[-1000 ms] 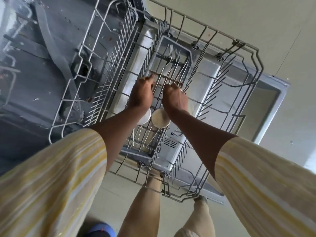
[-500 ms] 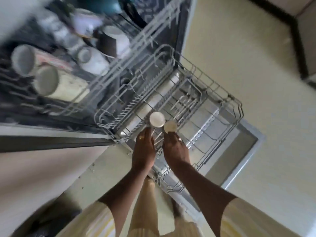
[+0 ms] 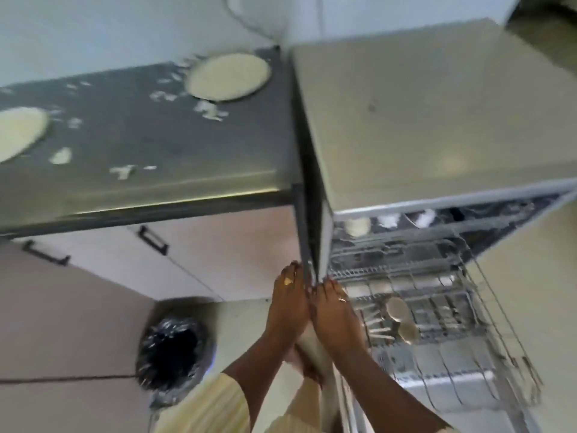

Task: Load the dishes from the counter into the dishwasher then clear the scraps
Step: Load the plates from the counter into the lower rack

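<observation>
- Hands side by side, low in the middle of the view: the left hand [image 3: 288, 303] and the right hand [image 3: 335, 317] have their fingers stretched out straight and hold nothing. Their inner edges are touching or nearly so; blur hides which.
- Both hands point at the corner where the counter [image 3: 156, 135] meets the dishwasher [image 3: 421, 120]. Whether the fingertips touch that edge I cannot tell.
- A pale round plate [image 3: 228, 75] lies on the counter at its far right corner, beside the dishwasher's top.
- A second plate [image 3: 18, 132] lies at the left edge of the view, partly cut off.
- Pale scraps [image 3: 209, 110] are strewn over the dark counter between and around the two plates.
- The dishwasher stands open to the right of the counter, with its lower rack [image 3: 468, 323] drawn out over the floor.
- In the lower rack lie cutlery [image 3: 377, 326] and two small round dishes [image 3: 398, 307], just right of the right hand.
- The upper rack [image 3: 406, 242] sits inside the machine, with pale crockery above it, too blurred to name.
- A bin [image 3: 175, 348] with a black liner stands on the floor left of the arms, below the cupboard doors [image 3: 203, 254] under the counter.
</observation>
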### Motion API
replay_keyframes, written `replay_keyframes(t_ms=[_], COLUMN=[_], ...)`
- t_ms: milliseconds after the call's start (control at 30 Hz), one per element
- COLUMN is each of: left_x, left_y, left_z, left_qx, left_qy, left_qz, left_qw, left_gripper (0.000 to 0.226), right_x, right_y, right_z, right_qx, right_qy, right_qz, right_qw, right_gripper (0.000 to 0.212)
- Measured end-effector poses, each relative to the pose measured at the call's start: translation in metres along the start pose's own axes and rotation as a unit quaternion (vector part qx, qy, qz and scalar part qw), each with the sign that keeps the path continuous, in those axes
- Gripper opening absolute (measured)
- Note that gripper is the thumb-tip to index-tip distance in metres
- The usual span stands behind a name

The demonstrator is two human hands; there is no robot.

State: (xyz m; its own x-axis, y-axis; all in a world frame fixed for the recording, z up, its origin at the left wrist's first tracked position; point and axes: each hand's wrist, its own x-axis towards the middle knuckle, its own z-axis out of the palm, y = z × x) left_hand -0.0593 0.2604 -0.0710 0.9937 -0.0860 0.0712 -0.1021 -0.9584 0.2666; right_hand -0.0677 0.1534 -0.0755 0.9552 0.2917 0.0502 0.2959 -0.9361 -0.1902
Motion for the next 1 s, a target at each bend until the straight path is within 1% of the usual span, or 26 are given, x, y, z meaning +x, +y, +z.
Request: replay_keyframes(t_ms=[33,100,167,233,300,367,467,500,567,633,767,900,1000], left_x=[-0.003,-0.014,-0.028,-0.038,-0.044,-0.047,-0.050,-0.052,-0.055,-0.060,-0.078,-0.092,-0.088], left_y=[-0.011,-0.033,-0.053,-0.074,-0.100,-0.129,-0.185,-0.205,-0.246,-0.288,-0.364,-0.419,-0.454], left_z=[-0.016,-0.045,-0.075,-0.109,-0.144,-0.174,-0.212,-0.222,-0.238,-0.251,-0.280,-0.307,-0.318], left_qx=[-0.003,-0.010,-0.020,-0.037,-0.055,-0.055,0.001,-0.004,-0.046,-0.047,0.011,-0.037,-0.042], left_qy=[0.014,0.030,0.061,0.100,0.119,0.154,0.224,0.224,0.191,0.197,0.190,0.221,0.225], left_qz=[-0.031,-0.103,-0.155,-0.193,-0.228,-0.254,-0.274,-0.291,-0.337,-0.376,-0.417,-0.467,-0.484], left_qw=[0.999,0.994,0.986,0.975,0.965,0.953,0.935,0.930,0.921,0.904,0.889,0.855,0.844], left_gripper=[0.044,0.048,0.051,0.052,0.054,0.055,0.063,0.063,0.058,0.057,0.053,0.055,0.053], right_x=[0.006,0.014,0.020,0.027,0.037,0.050,0.077,0.089,0.115,0.141,0.178,0.205,0.232], right_y=[-0.015,-0.047,-0.077,-0.106,-0.138,-0.172,-0.225,-0.243,-0.279,-0.315,-0.380,-0.430,-0.458], right_z=[-0.011,-0.037,-0.052,-0.058,-0.063,-0.070,-0.080,-0.082,-0.079,-0.073,-0.074,-0.070,-0.060], right_qx=[-0.004,-0.014,-0.019,-0.015,-0.006,0.015,0.033,0.033,0.030,0.019,0.009,-0.003,-0.001], right_qy=[0.005,0.011,0.031,0.039,0.044,0.041,0.055,0.067,0.089,0.106,0.088,0.100,0.094], right_qz=[-0.029,-0.077,-0.126,-0.163,-0.198,-0.221,-0.262,-0.276,-0.298,-0.319,-0.336,-0.362,-0.373], right_qw=[1.000,0.997,0.991,0.986,0.979,0.974,0.963,0.958,0.950,0.942,0.938,0.927,0.923], right_gripper=[0.035,0.051,0.055,0.055,0.056,0.056,0.055,0.055,0.048,0.039,0.059,0.056,0.053])
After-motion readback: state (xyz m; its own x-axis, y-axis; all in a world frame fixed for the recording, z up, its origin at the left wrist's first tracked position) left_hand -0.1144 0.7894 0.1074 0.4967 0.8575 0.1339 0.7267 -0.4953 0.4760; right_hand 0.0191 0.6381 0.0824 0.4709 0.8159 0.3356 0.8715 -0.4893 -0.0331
